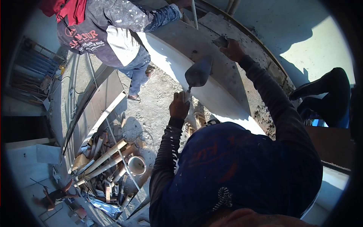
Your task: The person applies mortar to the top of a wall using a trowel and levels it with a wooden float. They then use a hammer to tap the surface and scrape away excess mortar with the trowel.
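My left hand point(179, 106) is closed around the handle of a pointed trowel point(199, 72). Its broad grey blade points away from me, over the edge of a long pale ledge point(227, 90). Farther out, my right hand point(233, 50) grips a small dark flat piece point(220, 41) whose kind I cannot make out. That hand is over the grey top surface point(211, 28) beside the wall. Dark crumbly material point(262, 115) lies on the ledge near my right forearm.
A co-worker point(102, 34) in a paint-spotted top stands at upper left, one arm reaching to the ledge. Bamboo poles point(104, 160), wood scraps and a white bucket point(136, 165) crowd the lower left floor. A dark draped shape point(329, 96) is at right.
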A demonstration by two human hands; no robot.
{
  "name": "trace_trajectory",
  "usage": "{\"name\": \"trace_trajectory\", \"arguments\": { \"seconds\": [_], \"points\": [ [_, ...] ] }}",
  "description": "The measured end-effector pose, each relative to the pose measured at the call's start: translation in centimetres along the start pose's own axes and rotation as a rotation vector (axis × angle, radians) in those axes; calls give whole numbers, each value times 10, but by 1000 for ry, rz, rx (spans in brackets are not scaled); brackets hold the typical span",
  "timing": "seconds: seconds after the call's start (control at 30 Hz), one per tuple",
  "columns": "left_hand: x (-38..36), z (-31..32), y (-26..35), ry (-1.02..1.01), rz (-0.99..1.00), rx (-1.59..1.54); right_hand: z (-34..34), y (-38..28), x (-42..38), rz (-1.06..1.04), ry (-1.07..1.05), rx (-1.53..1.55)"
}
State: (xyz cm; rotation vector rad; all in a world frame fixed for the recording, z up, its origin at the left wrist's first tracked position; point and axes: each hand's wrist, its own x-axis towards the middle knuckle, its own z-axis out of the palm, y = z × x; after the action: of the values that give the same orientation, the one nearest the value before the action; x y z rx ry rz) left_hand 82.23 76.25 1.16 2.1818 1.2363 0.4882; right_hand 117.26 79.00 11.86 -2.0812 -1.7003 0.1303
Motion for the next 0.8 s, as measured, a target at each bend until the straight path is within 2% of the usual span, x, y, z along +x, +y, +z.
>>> {"name": "trace_trajectory", "arguments": {
  "seconds": [0.03,0.07,0.13,0.17,0.23,0.27,0.3,0.37,0.43,0.5,0.53,0.57,0.63,0.77,0.8],
  "points": [
    [-4,-1,-3,54,43,-81,-3,-4,-7,49,77,129],
    [-5,2,-5,59,28,-84,-4,-8,-16,40,64,130],
    [-3,3,-9,246,217,-233,-25,-39,-40,61,115,270],
    [-1,-4,-6,244,213,-226,-28,-48,-49,63,112,278],
    [7,-27,8,-255,-159,-737,-33,-67,-66,39,150,209],
    [11,-27,12,-296,-187,-935,-39,-78,-73,55,108,159],
    [14,-30,16,-302,-180,-930,-42,-89,-80,60,116,159],
    [22,-36,27,-432,-240,-1333,-48,-103,-88,-84,59,203],
    [28,-39,32,-496,-210,-1361,-46,-101,-90,-127,29,195],
    [33,-38,33,-612,-226,-1415,-47,-100,-86,-43,-44,255],
    [34,-35,33,-619,-229,-1414,-37,-87,-77,-180,92,281],
    [35,-32,33,-656,-212,-1388,-35,-76,-73,-174,89,281],
    [36,-31,35,-697,-204,-1367,-47,-80,-63,131,-17,607],
    [42,-39,37,-792,-294,-1357,-37,-43,-30,141,-81,619],
    [45,-42,38,-817,-353,-1304,-42,-43,-21,214,-127,606]
  ]
}}
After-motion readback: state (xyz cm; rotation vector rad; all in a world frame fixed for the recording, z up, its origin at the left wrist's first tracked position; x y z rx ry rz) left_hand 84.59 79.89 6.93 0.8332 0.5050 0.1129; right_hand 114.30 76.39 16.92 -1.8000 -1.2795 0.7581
